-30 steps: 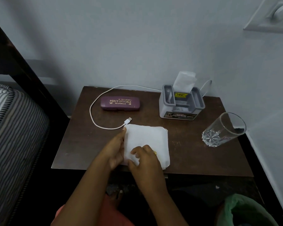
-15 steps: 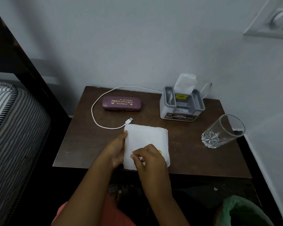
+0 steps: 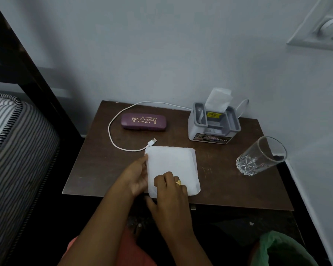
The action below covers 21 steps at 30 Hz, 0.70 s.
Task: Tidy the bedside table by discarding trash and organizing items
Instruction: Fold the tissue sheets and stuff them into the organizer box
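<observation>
The left hand [image 3: 136, 179] lies along the 9 o'clock edge of the folded white tissue [image 3: 173, 162], fingers straight and touching it. The right hand [image 3: 169, 194] curls its fingers over the tissue's 7 o'clock corner, thumb beneath, pinching it at the desk's [image 3: 96, 169] 6 o'clock edge.

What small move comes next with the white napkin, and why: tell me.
Probably fold the white square paper napkin over in half: it lies flat on the dark wooden table, left hand against its left edge, right hand pinching its near corner.
</observation>
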Each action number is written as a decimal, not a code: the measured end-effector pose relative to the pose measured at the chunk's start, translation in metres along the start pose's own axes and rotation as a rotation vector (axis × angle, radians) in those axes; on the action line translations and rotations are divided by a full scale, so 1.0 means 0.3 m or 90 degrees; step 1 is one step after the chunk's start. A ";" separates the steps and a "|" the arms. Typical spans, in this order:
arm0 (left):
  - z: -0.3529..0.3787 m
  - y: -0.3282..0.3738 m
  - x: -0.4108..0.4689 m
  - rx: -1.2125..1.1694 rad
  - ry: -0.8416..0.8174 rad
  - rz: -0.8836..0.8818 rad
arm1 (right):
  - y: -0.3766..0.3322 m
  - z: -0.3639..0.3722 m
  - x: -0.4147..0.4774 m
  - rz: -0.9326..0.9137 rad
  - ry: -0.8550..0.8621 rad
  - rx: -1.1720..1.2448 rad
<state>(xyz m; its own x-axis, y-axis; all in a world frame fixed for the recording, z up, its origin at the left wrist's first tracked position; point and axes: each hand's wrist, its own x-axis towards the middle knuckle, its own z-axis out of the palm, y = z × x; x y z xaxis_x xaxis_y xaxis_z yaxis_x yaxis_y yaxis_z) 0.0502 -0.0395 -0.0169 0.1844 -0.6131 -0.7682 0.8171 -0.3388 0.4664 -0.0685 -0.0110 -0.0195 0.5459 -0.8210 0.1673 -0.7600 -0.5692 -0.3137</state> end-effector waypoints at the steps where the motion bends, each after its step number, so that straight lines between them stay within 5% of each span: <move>1: 0.000 0.001 -0.002 -0.004 -0.001 -0.002 | 0.005 0.000 0.000 0.000 0.009 0.004; 5: -0.005 0.001 0.008 -0.014 -0.015 0.010 | 0.029 -0.012 -0.007 0.035 0.026 0.103; 15: -0.020 -0.010 0.047 0.124 -0.076 0.064 | 0.100 -0.144 0.078 0.360 0.072 0.591; 18: -0.021 -0.022 0.046 0.181 -0.056 0.098 | 0.160 -0.214 0.146 0.376 0.133 0.565; 21: -0.023 -0.035 0.040 0.224 -0.018 0.172 | 0.181 -0.317 0.204 0.252 0.191 0.443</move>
<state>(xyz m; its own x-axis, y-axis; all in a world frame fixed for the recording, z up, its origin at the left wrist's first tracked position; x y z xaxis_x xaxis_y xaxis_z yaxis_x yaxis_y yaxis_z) 0.0475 -0.0386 -0.0341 0.3468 -0.7301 -0.5887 0.5056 -0.3832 0.7730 -0.1099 -0.0963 0.0625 0.0957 -0.9864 0.1337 -0.4313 -0.1622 -0.8875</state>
